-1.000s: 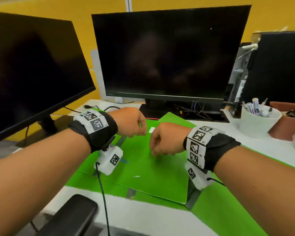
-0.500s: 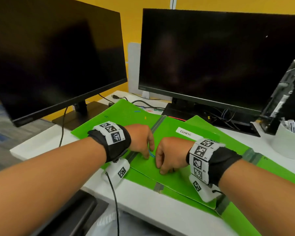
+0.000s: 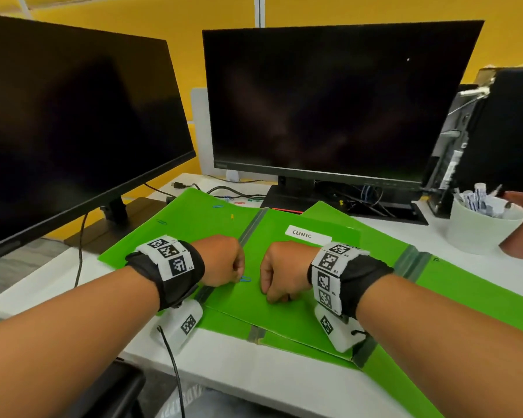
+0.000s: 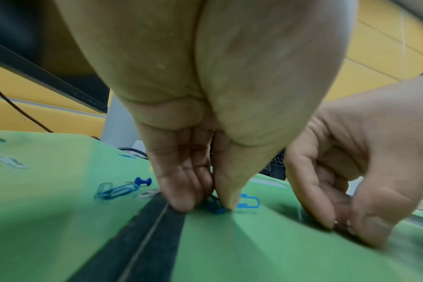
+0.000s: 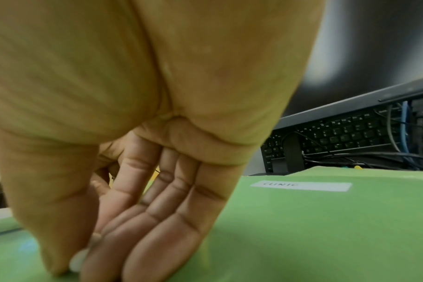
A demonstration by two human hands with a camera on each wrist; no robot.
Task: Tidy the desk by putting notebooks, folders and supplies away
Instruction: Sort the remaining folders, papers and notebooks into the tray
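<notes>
White bench [image 3: 254, 378] under overlapping green folders [image 3: 290, 300]. On the CLINIC-labelled folder, left hand [image 3: 221, 260], grip narrow, pinching a blue paper clip [image 4: 248, 203]; beside it, right hand [image 3: 284, 271], grip narrow, pinching something small and white. Beyond, more clips [image 4: 116, 188], two dark monitors [image 3: 329, 101].

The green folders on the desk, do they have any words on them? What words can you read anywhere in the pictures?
"CLINIC": on the white label stuck to the top green folder; it shows in the right wrist view too.
Small logo on the middle monitor's bottom edge: too small to read.
Sticker on the black computer case: too blurred to read.
Wristband squares: black-and-white patterns; their tiny codes are too small to read.
</notes>
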